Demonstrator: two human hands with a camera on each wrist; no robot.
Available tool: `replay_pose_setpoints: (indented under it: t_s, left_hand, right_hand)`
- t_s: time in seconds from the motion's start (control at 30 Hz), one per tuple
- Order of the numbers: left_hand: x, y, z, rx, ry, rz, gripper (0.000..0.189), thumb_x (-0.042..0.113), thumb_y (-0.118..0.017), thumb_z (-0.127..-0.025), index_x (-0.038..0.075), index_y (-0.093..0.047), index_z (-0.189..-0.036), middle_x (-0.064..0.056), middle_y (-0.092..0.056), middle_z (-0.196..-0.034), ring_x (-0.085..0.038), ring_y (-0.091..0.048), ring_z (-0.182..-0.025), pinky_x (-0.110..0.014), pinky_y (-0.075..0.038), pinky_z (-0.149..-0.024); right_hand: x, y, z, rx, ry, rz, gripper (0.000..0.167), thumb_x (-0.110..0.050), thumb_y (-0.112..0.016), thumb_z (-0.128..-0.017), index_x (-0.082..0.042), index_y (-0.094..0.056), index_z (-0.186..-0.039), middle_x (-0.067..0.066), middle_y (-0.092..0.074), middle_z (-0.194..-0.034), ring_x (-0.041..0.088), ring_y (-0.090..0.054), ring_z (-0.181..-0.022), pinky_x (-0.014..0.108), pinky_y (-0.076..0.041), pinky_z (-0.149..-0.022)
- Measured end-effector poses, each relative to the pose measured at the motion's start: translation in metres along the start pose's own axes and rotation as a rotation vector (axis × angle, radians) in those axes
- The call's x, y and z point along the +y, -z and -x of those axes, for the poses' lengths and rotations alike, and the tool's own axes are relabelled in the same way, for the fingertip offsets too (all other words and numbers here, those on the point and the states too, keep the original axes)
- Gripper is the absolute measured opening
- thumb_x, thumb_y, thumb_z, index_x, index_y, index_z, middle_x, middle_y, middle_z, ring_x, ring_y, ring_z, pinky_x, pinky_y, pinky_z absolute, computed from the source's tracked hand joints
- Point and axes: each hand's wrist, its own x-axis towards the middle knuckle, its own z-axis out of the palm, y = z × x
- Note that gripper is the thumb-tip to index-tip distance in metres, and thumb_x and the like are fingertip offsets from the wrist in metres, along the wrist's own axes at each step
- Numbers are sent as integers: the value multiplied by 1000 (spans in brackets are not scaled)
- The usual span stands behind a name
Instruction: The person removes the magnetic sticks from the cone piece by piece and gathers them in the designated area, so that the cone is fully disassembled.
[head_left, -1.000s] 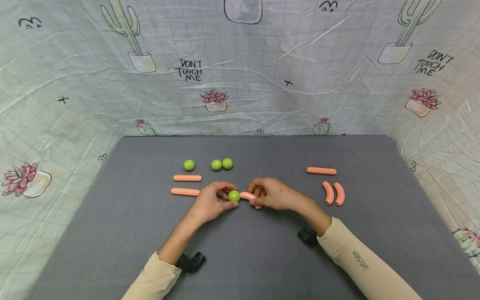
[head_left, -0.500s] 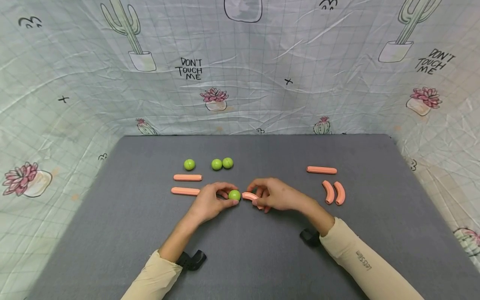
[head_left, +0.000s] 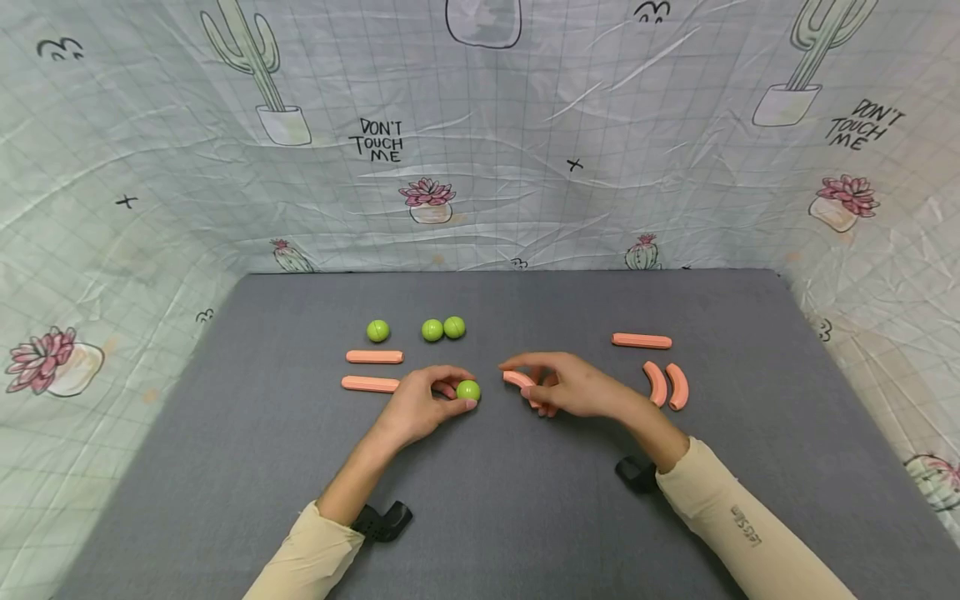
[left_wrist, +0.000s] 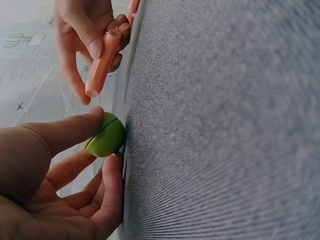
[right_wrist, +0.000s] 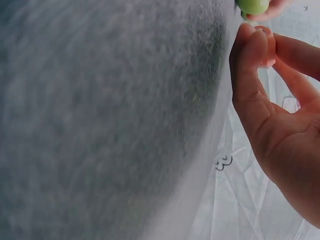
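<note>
My left hand (head_left: 422,402) pinches a small green ball (head_left: 468,392) between thumb and fingers, low at the tabletop. In the left wrist view a seam line runs across this ball (left_wrist: 106,135). To its right, my right hand (head_left: 577,385) holds a curved, ribbed orange rod (head_left: 517,379) with thumb and fingertips, its index finger stretched out above. The left wrist view shows the rod (left_wrist: 102,65) raised off the surface, one end toward the ball with a gap between them. Fingers cover much of the rod (right_wrist: 271,47) in the right wrist view.
Three more green balls (head_left: 432,330) lie at the back left. Below them are two straight orange rods (head_left: 375,357), the nearer partly behind my left hand. At right on the grey table (head_left: 480,517) lie another straight rod (head_left: 641,341) and two curved rods (head_left: 677,387).
My right hand has drawn back to the right with the curved rod, widening the gap between rod and ball. The left hand and its ball have stayed in place.
</note>
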Motion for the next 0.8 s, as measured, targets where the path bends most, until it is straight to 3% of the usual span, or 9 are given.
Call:
replay_pose_setpoints:
  t_s: [0.17, 0.37, 0.53, 0.8]
  left_hand:
    - [0, 0, 0, 5, -1, -1, 30, 19, -85, -88, 17, -78, -116, -1, -74, -94, -9, -63, -85, -27, -50, -78]
    - [0, 0, 1, 3, 4, 2, 29, 19, -85, -88, 18, -78, -117, -1, -73, -95, -9, -63, -86, -26, -49, -78]
    - [0, 1, 1, -2, 4, 7, 30, 19, -85, -88, 18, -78, -117, -1, -73, -95, -10, -62, -87, -27, -49, -80]
    - [-1, 2, 2, -8, -4, 10, 31, 20, -85, -88, 18, -77, -117, -1, -74, -96, -10, -63, -88, -27, -49, -80]
  right_hand:
    - [3, 5, 5, 33, 1, -17, 45, -10, -62, -105, -16, -58, -149, 17, -73, -93, 22, -70, -73, 40, -61, -68]
    - [5, 13, 14, 62, -6, -20, 51, -10, -67, -102, -18, -55, -151, 18, -69, -118, 24, -73, -84, 38, -60, -74]
    - [9, 20, 24, 61, -5, -24, 62, -8, -73, -96, -20, -52, -153, 18, -63, -132, 29, -69, -78, 28, -53, -69]
    - [16, 33, 40, 101, -11, -19, 66, -6, -77, -92, -18, -52, -151, 19, -64, -129, 29, -73, -86, 24, -53, -75]
